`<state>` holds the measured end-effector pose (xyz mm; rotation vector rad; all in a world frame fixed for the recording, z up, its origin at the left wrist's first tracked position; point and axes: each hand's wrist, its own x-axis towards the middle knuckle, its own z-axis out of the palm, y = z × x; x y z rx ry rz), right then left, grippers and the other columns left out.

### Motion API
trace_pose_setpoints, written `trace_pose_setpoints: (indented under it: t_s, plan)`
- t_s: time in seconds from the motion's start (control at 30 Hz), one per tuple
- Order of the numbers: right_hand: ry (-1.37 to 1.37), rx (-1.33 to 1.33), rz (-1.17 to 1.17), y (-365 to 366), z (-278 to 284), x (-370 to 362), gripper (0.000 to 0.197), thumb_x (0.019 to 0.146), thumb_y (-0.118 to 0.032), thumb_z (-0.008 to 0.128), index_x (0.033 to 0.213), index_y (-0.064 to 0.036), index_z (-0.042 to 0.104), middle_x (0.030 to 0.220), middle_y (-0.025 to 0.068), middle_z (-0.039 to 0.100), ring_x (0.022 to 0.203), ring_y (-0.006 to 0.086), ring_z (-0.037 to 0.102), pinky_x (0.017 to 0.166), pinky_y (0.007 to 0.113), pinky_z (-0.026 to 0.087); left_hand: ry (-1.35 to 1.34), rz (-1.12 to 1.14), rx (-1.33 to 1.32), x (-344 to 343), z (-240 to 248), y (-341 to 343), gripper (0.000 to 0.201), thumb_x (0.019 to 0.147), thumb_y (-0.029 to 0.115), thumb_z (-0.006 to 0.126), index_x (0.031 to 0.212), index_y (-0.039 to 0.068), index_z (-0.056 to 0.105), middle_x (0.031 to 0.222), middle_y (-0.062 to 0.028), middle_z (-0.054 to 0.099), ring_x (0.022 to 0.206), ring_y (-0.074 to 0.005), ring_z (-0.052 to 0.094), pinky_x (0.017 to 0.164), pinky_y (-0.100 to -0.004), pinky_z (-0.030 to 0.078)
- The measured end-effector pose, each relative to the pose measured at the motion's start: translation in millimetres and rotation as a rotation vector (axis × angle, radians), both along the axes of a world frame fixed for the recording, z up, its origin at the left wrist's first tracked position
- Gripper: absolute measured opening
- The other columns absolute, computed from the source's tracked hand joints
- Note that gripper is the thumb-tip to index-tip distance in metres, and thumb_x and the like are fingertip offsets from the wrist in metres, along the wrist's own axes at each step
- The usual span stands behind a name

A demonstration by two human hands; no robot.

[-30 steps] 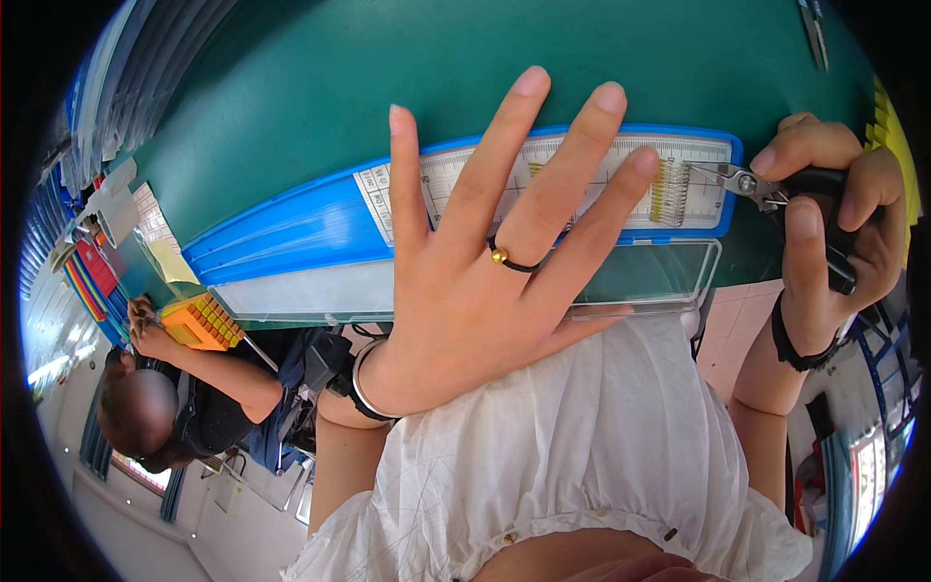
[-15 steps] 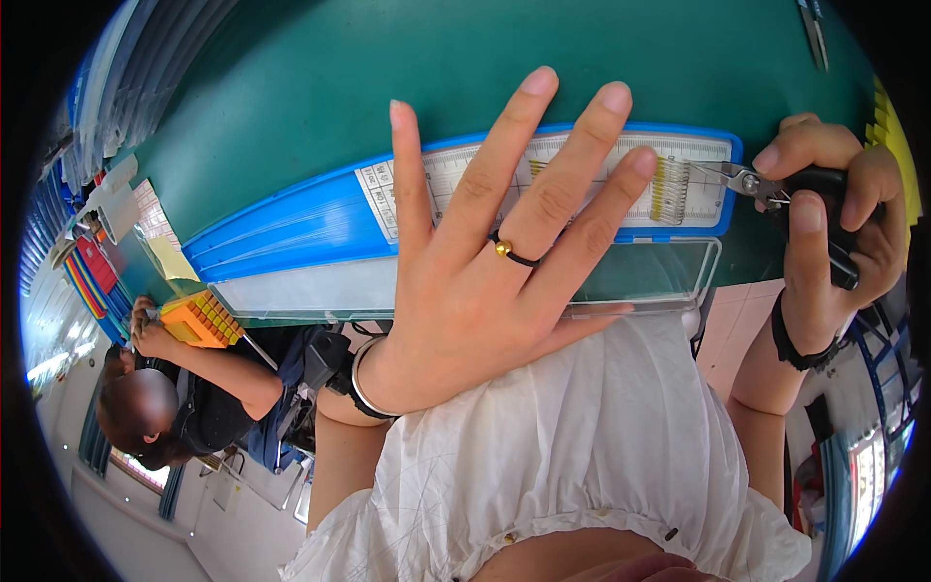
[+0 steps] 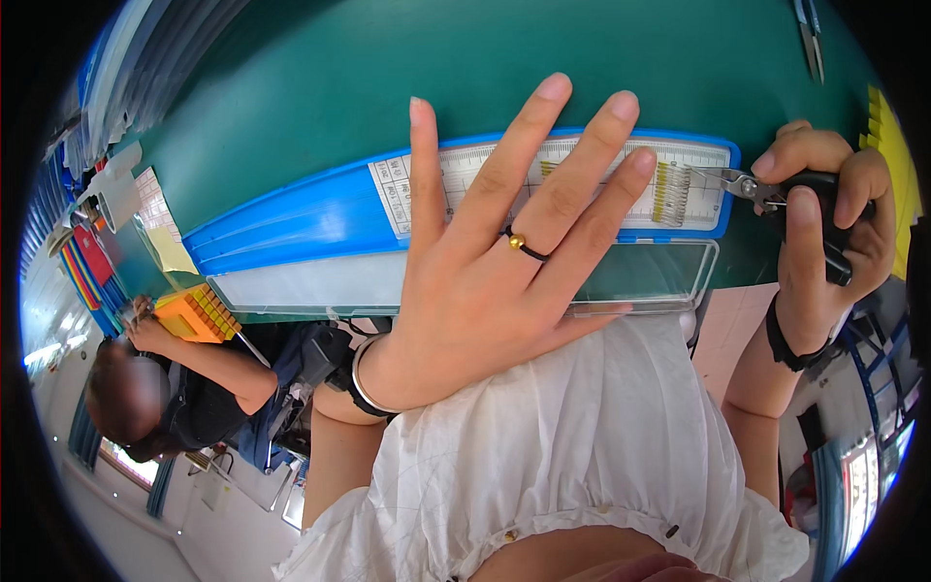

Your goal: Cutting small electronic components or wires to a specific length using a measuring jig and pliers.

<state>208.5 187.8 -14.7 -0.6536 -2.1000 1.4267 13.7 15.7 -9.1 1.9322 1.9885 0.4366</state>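
Note:
My left hand (image 3: 504, 242) is spread flat, palm down, across a long blue plastic case (image 3: 291, 213) with a white ruled scale card (image 3: 708, 155) in it. Its fingers point away from me and hide part of the card. Beside my index fingertip lies a row of fine metal springs or wire pieces (image 3: 672, 194), yellowish on the left and silver on the right. My right hand (image 3: 824, 213) is closed round small black-handled pliers (image 3: 822, 184). The tips of the pliers point left over the card's right end, at the last silver pieces.
A clear lid (image 3: 669, 272) lies along the case's near side. Metal tweezers or scissors (image 3: 811, 44) rest at the far right of the green table (image 3: 320, 87). A yellow object (image 3: 884, 175) stands at the right edge. Left, another person (image 3: 213, 388) sits by an orange box (image 3: 199, 312).
The view has shifted slightly. Both hands, the case and the pliers keep nearly the same places relative to one another.

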Motion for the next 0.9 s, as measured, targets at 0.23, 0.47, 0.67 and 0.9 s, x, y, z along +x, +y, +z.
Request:
trace_pose_setpoints:
  t_s: [0.23,0.47,0.67,0.9]
  plan:
    - [0.010,-0.021,-0.005,-2.8,1.4,-1.4,0.023,0.095,-0.002,0.058,0.095,-0.0097,0.037,0.099,0.0232,0.066,0.086,0.0208,0.055,0.072,0.031,0.049,0.002,0.009,0.021,2.1,-3.2,-0.9,0.098,0.047,0.051,0.088,0.138,0.024,0.064,0.153,-0.0076,0.050,0.142,-0.0337,0.043,0.120,-0.0658,0.011]
    - [-0.003,-0.020,-0.007,-3.5,4.0,-0.3,0.025,0.091,0.002,0.058,0.095,-0.0103,0.037,0.098,0.0232,0.066,0.083,0.0194,0.051,0.085,0.040,0.041,0.004,0.003,0.020,2.4,-2.6,0.3,0.094,0.046,0.050,0.088,0.134,0.027,0.066,0.154,-0.0084,0.050,0.143,-0.0344,0.043,0.120,-0.0654,0.011]
    - [0.008,0.007,0.000,-2.7,2.8,-2.1,0.025,0.090,0.003,0.057,0.094,-0.0101,0.037,0.097,0.0241,0.066,0.081,0.0189,0.052,0.083,0.043,0.041,0.026,-0.003,0.023,2.8,-3.0,1.0,0.092,0.046,0.051,0.087,0.133,0.027,0.067,0.153,-0.0085,0.050,0.142,-0.0347,0.044,0.119,-0.0659,0.012]
    - [0.045,-0.015,-0.001,-2.2,0.6,-0.9,0.024,0.089,0.003,0.057,0.094,-0.0103,0.037,0.096,0.0249,0.066,0.080,0.0190,0.053,0.083,0.043,0.039,0.054,-0.010,0.041,2.9,-5.2,1.2,0.087,0.049,0.053,0.086,0.130,0.027,0.069,0.152,-0.0101,0.051,0.140,-0.0357,0.046,0.119,-0.0655,0.012]
